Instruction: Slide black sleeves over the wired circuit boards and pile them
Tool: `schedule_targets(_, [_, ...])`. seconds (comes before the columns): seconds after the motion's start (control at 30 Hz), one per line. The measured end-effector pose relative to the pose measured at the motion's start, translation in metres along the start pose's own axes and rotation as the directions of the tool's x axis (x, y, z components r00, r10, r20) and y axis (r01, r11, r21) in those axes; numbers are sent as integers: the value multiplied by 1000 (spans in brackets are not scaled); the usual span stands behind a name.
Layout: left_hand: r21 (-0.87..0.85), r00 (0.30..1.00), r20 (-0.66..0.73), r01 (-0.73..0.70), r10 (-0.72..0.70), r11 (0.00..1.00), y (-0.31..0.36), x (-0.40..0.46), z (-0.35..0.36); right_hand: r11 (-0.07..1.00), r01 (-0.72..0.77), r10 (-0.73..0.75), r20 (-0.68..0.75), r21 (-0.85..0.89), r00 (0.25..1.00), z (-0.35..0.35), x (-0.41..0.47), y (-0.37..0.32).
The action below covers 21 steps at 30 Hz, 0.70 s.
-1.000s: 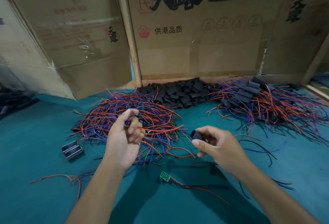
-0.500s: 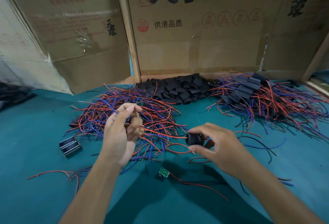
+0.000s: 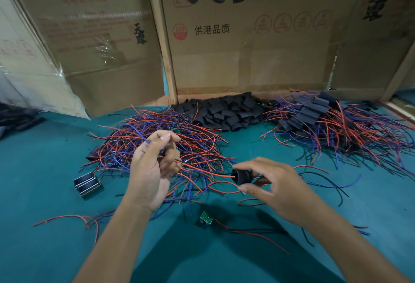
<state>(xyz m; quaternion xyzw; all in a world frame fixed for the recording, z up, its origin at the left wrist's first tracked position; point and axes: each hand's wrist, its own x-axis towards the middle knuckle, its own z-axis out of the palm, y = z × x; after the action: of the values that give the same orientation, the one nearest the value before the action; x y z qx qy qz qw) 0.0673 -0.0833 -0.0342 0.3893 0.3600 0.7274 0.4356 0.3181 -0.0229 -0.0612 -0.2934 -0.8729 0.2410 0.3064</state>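
Observation:
My right hand [image 3: 276, 187] pinches a short black sleeve [image 3: 241, 176] between thumb and fingers, its open end facing left. My left hand [image 3: 152, 165] is raised over the tangled heap of red and blue wired boards [image 3: 195, 143] and pinches a wired piece whose red wires run right toward the sleeve; the board itself is hidden in the fingers. A heap of loose black sleeves [image 3: 226, 111] lies at the back centre. The pile of sleeved boards [image 3: 314, 116] sits at the back right. One bare green board [image 3: 206, 218] with wires lies on the mat near me.
A teal mat [image 3: 45, 192] covers the table. Cardboard boxes [image 3: 247, 35] wall off the back. A small dark metal-edged block [image 3: 87, 184] sits left of the wire heap. Stray wires [image 3: 67, 218] lie at the near left and near right.
Both hands have drawn closer together; the right hand turned the sleeve so its opening faces the wire ends held by the left hand. The camera tilted slightly.

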Motion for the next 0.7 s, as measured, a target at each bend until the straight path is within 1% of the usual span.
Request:
schedule_targets(0.33, [72,999,37,-18,15,997,-5,-3,8,996,32,-28,46,-89,999,2,-1,-7])
schedule_targets(0.4, [82,998,59,-14,10,996,-9,-5,13,991,16,-12,35,-133,999,4,-2,-8])
schedule_targets(0.47, [81,996,91,-5,-2,997,-13,-8,18,977,4,-3,8,-214,1000,7,-2,-9])
schedule_targets(0.57, [37,991,129,42,-47,998,-19,-12,27,958,-6,-11,-57,-287,998,14,-2,-12])
schedule_targets(0.67, [-72,981,166,110,-97,991,-27,-15,35,948,-15,-20,-107,-319,994,18,-1,-16])
schedule_targets(0.7, [-80,978,177,130,-114,988,-29,-17,37,947,-18,-20,-115,-320,993,19,-1,-18])
